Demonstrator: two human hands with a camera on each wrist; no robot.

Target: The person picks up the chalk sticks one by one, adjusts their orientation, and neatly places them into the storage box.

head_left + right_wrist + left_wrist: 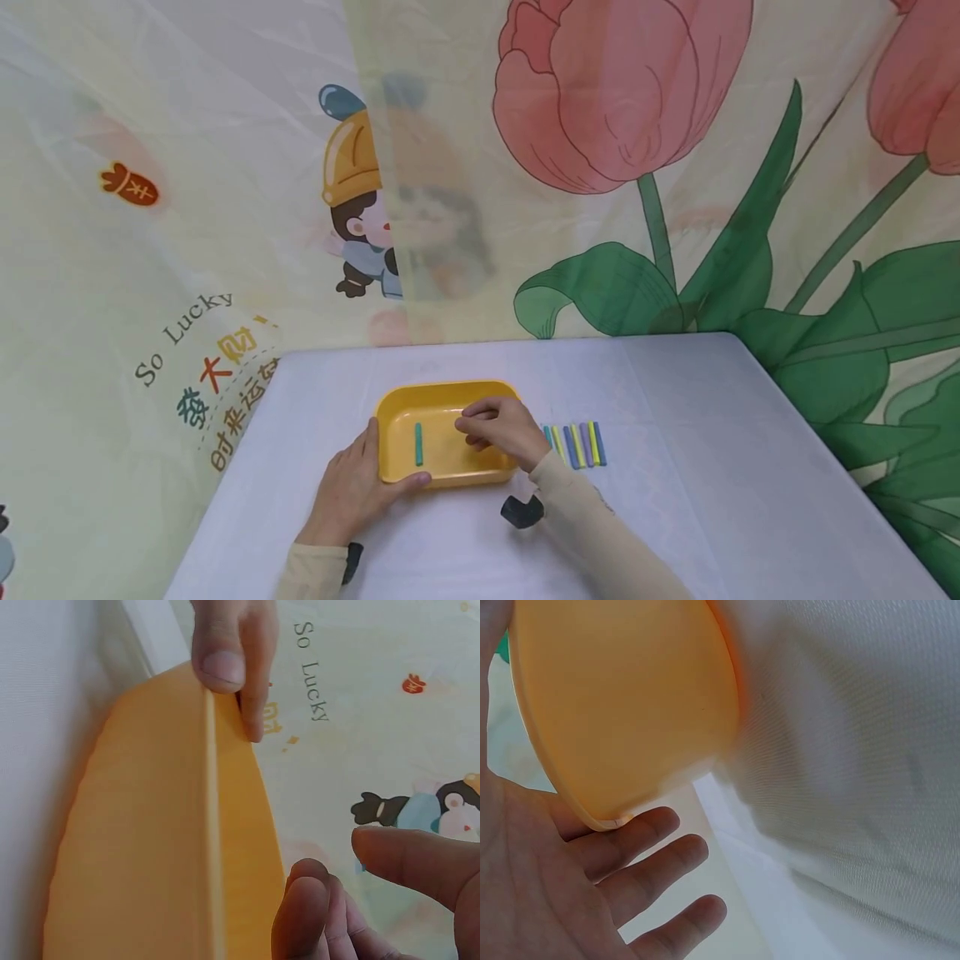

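Note:
A yellow tray (450, 480) stands on the white table. My left hand (352, 487) grips its near left corner, thumb over the front rim and fingers along the left side. In the left wrist view several fingers (656, 877) extend past the tray's rim. One teal stick (418, 444) lies inside, toward the left. Above the tray's right half hovers my right hand (498, 427), fingers bent. The right wrist view shows its thumb and a finger (409, 859) apart, with nothing visible between them.
Right of the tray, several thin sticks (576, 446) in teal, yellow, blue and purple lie side by side; the right hand and wrist partly cover the row. A printed curtain (450, 317) hangs behind the table's far edge. Dark wrist straps (522, 511) show below the tray.

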